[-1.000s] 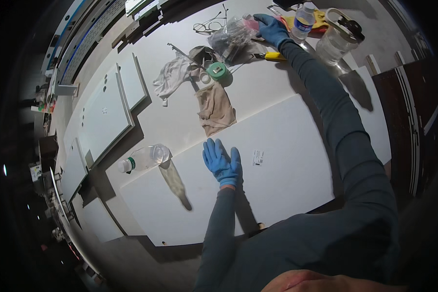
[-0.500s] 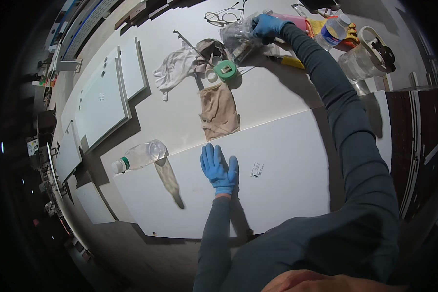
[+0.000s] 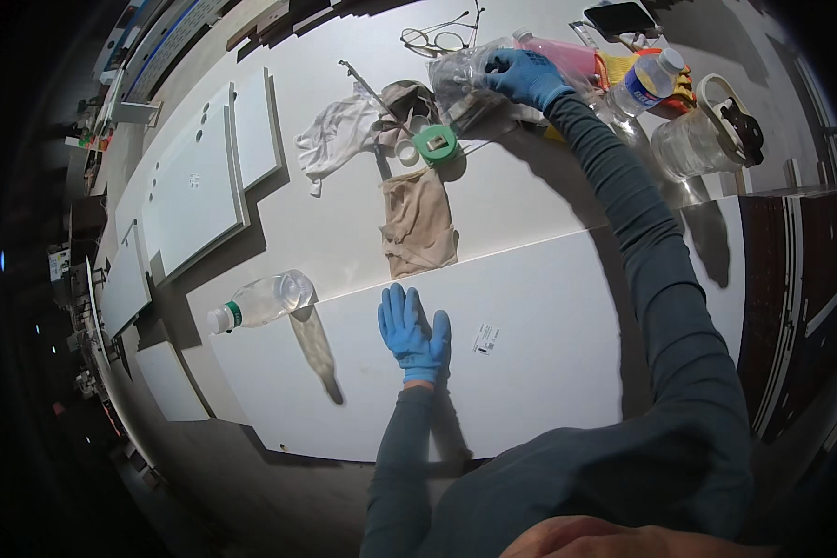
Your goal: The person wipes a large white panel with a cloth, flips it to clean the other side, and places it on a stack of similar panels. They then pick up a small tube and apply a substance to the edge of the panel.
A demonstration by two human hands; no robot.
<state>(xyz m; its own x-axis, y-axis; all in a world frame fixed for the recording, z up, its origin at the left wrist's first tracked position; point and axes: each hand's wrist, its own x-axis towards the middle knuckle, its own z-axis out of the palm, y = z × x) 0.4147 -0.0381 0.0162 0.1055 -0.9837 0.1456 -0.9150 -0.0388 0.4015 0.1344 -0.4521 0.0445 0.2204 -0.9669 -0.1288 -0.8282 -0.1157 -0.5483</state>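
Note:
My left hand [image 3: 413, 337], in a blue work glove, lies flat with its fingers stretched out on a white panel [image 3: 549, 316]. A small printed sticker [image 3: 485, 339] is on the panel just right of it, and a folded beige cloth [image 3: 419, 223] lies just beyond the fingertips. Reaching far to the right, my gloved right hand [image 3: 530, 80] has its fingers curled on a clear plastic bag [image 3: 456, 78]; the bag's contents are hard to make out. A green tape measure [image 3: 436, 144] rests between the bag and the cloth.
A clear water bottle [image 3: 268, 299] lies on its side at left, near stacked white boards [image 3: 193, 200]. A white cloth [image 3: 333, 139] and eyeglasses [image 3: 434, 40] lie farther back. Right of the bag are a pink bottle [image 3: 567, 58], a blue-labelled bottle [image 3: 645, 84], a clear jug [image 3: 693, 146] and a phone [image 3: 620, 19].
My right hand stays at the bag, its fingers turned and curled differently. The yellow-handled tool beside it is now mostly hidden by my arm. My left hand stays flat; the view has shifted slightly.

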